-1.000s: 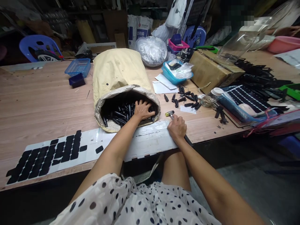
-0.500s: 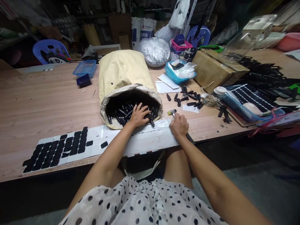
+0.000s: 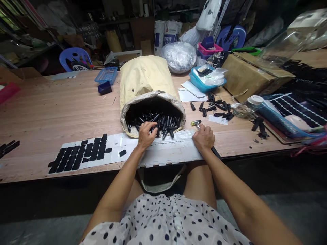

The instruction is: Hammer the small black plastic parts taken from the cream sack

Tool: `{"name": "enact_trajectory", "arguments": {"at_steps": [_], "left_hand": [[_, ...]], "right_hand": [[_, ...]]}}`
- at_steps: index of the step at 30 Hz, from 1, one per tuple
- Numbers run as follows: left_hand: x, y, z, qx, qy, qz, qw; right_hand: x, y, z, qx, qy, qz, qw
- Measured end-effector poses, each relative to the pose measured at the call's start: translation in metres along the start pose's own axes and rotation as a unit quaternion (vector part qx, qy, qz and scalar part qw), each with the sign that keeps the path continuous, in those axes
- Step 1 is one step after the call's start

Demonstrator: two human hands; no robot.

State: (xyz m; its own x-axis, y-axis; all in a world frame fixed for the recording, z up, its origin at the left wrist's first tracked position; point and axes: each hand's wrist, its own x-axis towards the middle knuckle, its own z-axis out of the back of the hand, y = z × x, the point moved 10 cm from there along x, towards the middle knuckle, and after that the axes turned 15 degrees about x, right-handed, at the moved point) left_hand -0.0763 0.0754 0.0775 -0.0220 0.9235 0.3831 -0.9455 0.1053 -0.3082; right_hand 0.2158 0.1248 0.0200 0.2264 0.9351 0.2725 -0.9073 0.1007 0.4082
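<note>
A cream sack (image 3: 146, 73) lies on its side with its mouth towards me, full of black tapered plastic parts (image 3: 168, 122). My left hand (image 3: 146, 136) is at the lower lip of the mouth, fingers curled and thumb opposed. It appears to pinch one of the black parts, mostly hidden by the fingers. In my right hand (image 3: 203, 137) is a small hammer (image 3: 196, 123), its yellow-ended head pointing away from me and its dark handle passing under the palm. That fist rests at the right end of a white board (image 3: 173, 153) along the table edge.
Black square pads (image 3: 76, 154) lie on a white sheet at left. Loose black parts (image 3: 211, 108) are scattered right of the sack, near a blue basin (image 3: 201, 83) and a cardboard box (image 3: 251, 76). A blue basket (image 3: 106, 75) stands behind left.
My left hand has drawn back from inside the sack to its front lip, its spread fingers now curled. Several black parts slid towards the lip. My right hand keeps the hammer; the view swung left.
</note>
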Motion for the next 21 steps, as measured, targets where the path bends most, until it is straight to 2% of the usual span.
{"name": "enact_trajectory", "arguments": {"at_steps": [2, 4, 7, 9, 11, 13, 18, 21], "left_hand": [[-0.016, 0.002, 0.006, -0.029, -0.031, 0.02, 0.999], [-0.033, 0.015, 0.013, -0.043, -0.067, 0.056, 0.995], [-0.058, 0.058, 0.022, -0.061, -0.106, 0.174, 0.977], [-0.071, 0.087, 0.023, -0.071, -0.104, 0.258, 0.958], [-0.078, 0.102, 0.019, -0.076, -0.076, 0.318, 0.942], [-0.078, 0.103, 0.012, -0.073, -0.025, 0.353, 0.932], [-0.06, 0.075, -0.006, 0.036, 0.117, 0.378, 0.918], [-0.047, 0.069, -0.009, 0.108, 0.18, 0.374, 0.903]], "right_hand": [[0.0, -0.001, 0.0, 0.006, -0.001, 0.001, 1.0], [0.0, -0.001, -0.001, 0.011, -0.001, 0.003, 1.0], [0.0, -0.002, -0.001, 0.013, -0.006, 0.005, 1.0], [0.0, -0.003, -0.001, 0.014, -0.015, 0.009, 1.0], [0.0, -0.004, -0.002, 0.016, -0.023, 0.012, 1.0], [0.001, -0.005, -0.003, 0.02, -0.028, 0.013, 0.999], [0.003, -0.006, -0.006, 0.021, -0.012, 0.001, 1.0], [0.004, -0.003, -0.005, 0.016, 0.009, -0.007, 1.0]]}}
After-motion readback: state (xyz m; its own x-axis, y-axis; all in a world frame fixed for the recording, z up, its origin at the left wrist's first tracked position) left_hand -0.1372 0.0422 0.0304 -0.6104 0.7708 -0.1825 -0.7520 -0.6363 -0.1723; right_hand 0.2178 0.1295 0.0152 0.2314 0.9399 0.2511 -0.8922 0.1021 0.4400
